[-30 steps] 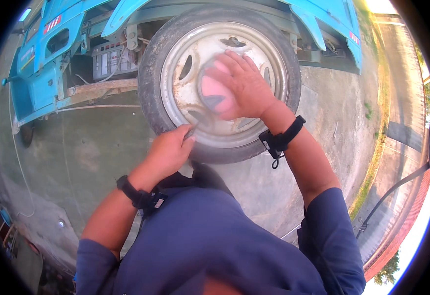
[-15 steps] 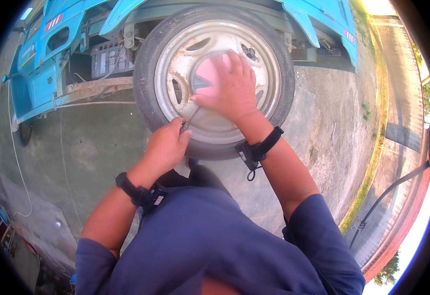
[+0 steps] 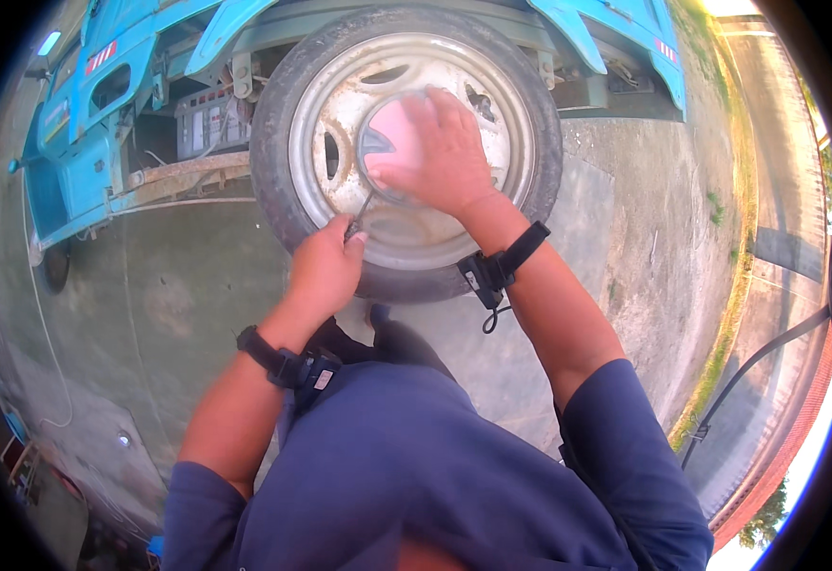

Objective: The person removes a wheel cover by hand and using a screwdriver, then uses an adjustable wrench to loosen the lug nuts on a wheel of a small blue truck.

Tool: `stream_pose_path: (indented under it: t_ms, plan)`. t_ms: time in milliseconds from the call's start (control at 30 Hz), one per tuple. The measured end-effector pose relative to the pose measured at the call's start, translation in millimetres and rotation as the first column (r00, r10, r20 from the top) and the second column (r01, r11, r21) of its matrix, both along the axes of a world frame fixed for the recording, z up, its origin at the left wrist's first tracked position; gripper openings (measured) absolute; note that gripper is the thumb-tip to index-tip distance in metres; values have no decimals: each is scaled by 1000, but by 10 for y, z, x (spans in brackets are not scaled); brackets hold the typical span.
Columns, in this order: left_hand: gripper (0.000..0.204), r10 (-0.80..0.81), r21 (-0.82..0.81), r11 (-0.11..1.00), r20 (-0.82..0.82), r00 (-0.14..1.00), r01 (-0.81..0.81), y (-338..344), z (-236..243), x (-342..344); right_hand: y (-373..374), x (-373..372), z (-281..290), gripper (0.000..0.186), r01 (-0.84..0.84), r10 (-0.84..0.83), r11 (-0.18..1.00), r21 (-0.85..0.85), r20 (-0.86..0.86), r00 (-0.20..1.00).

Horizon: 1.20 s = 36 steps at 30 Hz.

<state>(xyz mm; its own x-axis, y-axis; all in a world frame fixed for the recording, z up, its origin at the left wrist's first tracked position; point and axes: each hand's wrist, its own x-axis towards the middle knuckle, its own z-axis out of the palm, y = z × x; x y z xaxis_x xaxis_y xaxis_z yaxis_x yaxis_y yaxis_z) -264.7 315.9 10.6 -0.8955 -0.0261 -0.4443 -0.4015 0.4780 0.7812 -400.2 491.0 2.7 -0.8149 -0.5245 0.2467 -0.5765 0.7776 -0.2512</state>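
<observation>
A wheel with a black tyre [image 3: 278, 162] and a rusty, pale metal rim [image 3: 345, 181] faces me in front of a blue vehicle. At its centre sits a round pink and grey hub cap [image 3: 389, 128]. My right hand [image 3: 446, 157] lies over the cap's right side, fingers stretched out and slightly blurred. Down by the rim's lower left, my left hand [image 3: 328, 271] is closed around a thin metal rod tool [image 3: 364, 211]. Its narrow shaft reaches up to the cap's lower edge; the fingers hide most of its handle.
Behind the wheel stands the blue vehicle [image 3: 59, 186], with a grey battery-like box [image 3: 208, 126] under its body. A pale hose [image 3: 45, 328] runs along the concrete floor [image 3: 173, 295] at the left. On the right, a grass strip [image 3: 742, 247] borders the concrete.
The view has shifted slightly, so the wheel sits a little higher and further left. My right hand still covers the cap, its fingers a bit closer together. The tool remains in my left hand.
</observation>
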Motion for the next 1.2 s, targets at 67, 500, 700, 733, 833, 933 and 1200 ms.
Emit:
stream_pose_path:
  t_ms: [67, 500, 700, 733, 833, 933, 1200]
  plan:
    - [35, -31, 95, 995, 79, 996, 23, -109, 3, -119, 6, 11, 3, 99, 7, -7, 1000, 17, 0, 1000]
    - [38, 0, 92, 996, 37, 999, -3, 329, -51, 88, 372, -239, 222, 110, -360, 346, 933, 14, 241, 907]
    - [34, 85, 461, 859, 297, 951, -221, 183, -26, -43, 396, -222, 155, 108, -347, 347, 937, -35, 192, 918]
    - [33, 88, 504, 822, 347, 934, -265, 148, 1, -60, 384, -176, 137, 108, -313, 316, 949, -47, 180, 931]
    - [25, 64, 476, 827, 450, 891, -300, 11, 219, -137, 321, 33, 108, 109, -195, 204, 978, -76, 131, 970]
    - [20, 4, 392, 899, 444, 896, -198, -136, 338, -246, 231, 221, 51, 110, -49, 57, 994, -97, 80, 995]
    - [35, -206, -6, 978, 23, 978, 206, -258, -15, -72, -41, 419, 272, 105, 349, -354, 935, 55, 130, 926]
